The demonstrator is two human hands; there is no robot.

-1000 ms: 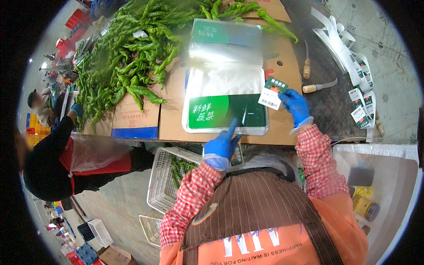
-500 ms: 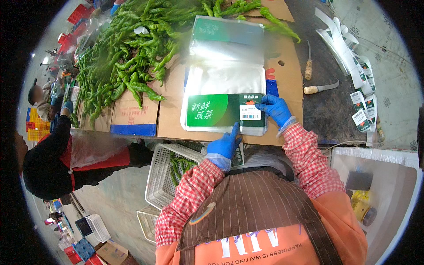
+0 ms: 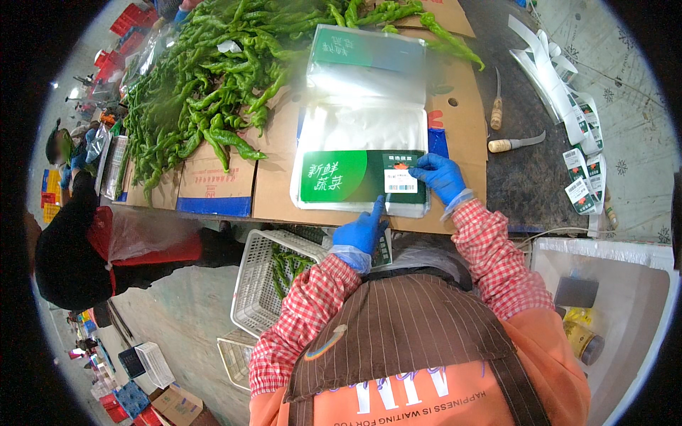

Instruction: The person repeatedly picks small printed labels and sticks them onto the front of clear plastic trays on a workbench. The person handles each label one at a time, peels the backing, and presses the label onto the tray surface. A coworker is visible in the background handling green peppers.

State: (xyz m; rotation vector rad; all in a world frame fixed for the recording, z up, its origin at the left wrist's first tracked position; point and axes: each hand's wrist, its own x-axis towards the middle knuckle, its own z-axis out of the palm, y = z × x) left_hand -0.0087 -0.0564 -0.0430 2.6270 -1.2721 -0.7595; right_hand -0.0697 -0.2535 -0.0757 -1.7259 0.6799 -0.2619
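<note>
Shifted inward since a second ago, the right hand (image 3: 439, 176) has one rectangular label (image 3: 401, 180) down on a smooth, green-banded plastic bag (image 3: 348, 129), fingertips bunched at the label's right edge, pinching or pressing I cannot tell. Below the label's corner, the left hand (image 3: 357, 234) points one straight finger, others curled, grip hidden. Cardboard (image 3: 275, 200) extends past the bag; rightward, dark tabletop (image 3: 522, 184) spreads around two hooked, wood-handled knives (image 3: 499, 145).
</note>
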